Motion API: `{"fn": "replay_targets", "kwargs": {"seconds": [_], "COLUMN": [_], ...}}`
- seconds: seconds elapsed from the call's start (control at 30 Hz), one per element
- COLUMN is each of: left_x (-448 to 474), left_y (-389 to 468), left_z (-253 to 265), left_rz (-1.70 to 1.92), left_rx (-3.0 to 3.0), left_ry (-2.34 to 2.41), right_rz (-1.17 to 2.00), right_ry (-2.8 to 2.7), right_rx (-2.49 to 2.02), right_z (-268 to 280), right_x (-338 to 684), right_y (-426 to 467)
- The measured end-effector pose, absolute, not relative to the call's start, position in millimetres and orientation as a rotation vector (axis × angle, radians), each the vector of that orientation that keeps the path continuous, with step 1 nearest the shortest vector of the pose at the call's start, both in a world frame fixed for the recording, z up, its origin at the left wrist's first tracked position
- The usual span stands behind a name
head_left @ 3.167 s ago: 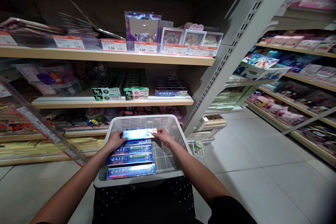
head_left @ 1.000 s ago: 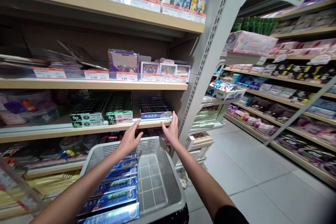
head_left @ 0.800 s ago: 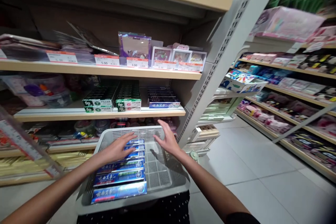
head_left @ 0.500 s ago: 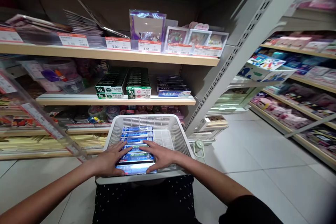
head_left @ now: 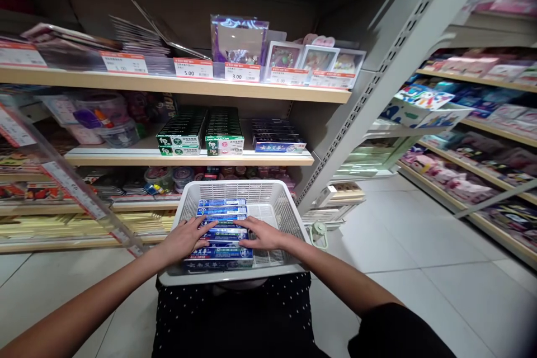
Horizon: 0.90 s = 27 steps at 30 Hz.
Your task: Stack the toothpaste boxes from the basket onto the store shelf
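Observation:
A row of blue toothpaste boxes [head_left: 220, 253] lies in a white perforated plastic basket [head_left: 289, 201], filling its left and middle part. My left hand [head_left: 187, 239] grips the boxes at their left ends, thumb nearer me and fingers farther over the row. At the right ends, my right hand [head_left: 262, 234] holds the same middle boxes between thumb and fingers. The nearest boxes lie in front of both thumbs, untouched. The basket rests at my lap, over dark dotted clothing [head_left: 277, 296]. My palms hide the box ends.
Ahead, a shelf [head_left: 193, 160] carries green-and-white boxes [head_left: 180, 144] and a dark blue stack [head_left: 280, 146]. Above is another shelf [head_left: 235, 86] with price tags. A metal upright [head_left: 369, 92] stands right, and a clear label strip [head_left: 75, 190] slants at left.
Both hands have shifted from the nearest boxes toward the middle of the row, with the thumbs drawn farther from me. The nearest boxes now show more of their faces. The view has moved slightly.

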<state>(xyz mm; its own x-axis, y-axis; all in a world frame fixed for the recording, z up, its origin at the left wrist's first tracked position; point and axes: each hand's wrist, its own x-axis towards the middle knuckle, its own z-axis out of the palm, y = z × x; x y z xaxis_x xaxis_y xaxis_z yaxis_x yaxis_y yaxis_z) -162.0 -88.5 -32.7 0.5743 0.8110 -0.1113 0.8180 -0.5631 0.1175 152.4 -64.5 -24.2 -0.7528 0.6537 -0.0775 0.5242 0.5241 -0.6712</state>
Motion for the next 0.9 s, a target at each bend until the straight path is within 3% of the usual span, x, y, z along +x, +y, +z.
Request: {"fn": "replay_targets", "kwargs": {"seconds": [0.4,0.9], "left_x": [-130,-143], "left_y": [-14,22], "left_z": [-40,-63], "left_rz": [0.385,0.895], "left_rx": [2.419,1.257], "left_ry": [1.486,1.502], "right_rz": [1.013,1.245], "right_ry": [-2.037,-1.351], "right_rx": [-1.106,-1.356], "right_z": [-37,-85], "right_x": [177,153], "right_y": [1,19]}}
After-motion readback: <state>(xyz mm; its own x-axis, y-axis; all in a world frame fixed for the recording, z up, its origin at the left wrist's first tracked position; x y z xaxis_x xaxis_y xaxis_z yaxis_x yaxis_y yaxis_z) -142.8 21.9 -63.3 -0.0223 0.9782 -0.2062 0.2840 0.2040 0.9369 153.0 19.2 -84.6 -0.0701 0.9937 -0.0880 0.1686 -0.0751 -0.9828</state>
